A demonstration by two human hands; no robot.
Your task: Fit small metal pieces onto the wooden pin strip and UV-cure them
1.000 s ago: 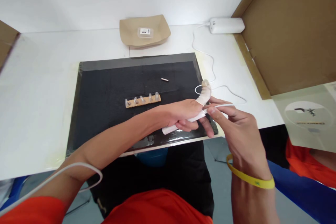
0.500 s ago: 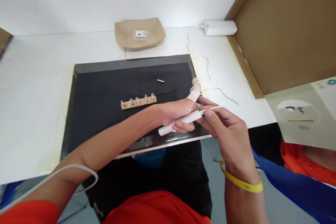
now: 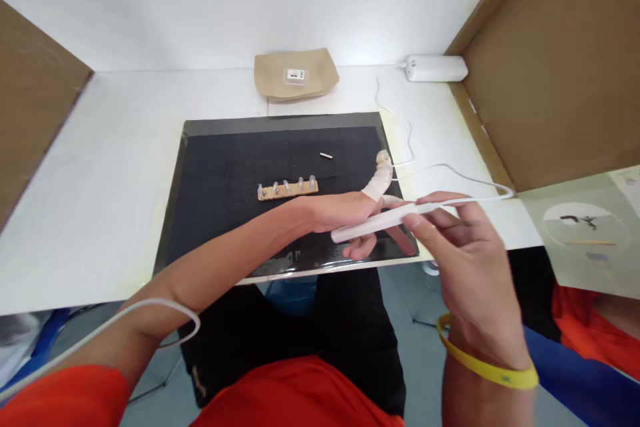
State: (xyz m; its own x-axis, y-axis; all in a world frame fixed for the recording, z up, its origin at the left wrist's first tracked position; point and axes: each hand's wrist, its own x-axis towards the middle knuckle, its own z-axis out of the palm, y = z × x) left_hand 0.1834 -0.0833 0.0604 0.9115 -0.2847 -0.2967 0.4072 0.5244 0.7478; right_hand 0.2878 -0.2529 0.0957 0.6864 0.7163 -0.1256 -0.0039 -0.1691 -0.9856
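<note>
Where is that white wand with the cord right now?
In the head view, right of centre, the white wand slants over the near right of the black mat, its corded end pinched by the right hand, the left hand alongside.

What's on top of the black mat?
A cardboard strip bearing clear pieces, and a short white stick. Anything behind the left hand, forearm and white wand is hidden.

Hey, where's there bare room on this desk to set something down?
Widest: the white tabletop between left cardboard wall and black mat. The mat has bare stretches left of the pegged strip, and beyond it, left of the small rod. Crowded is the mat's near right corner, with left hand, right hand, white stick and cable about it.
</note>
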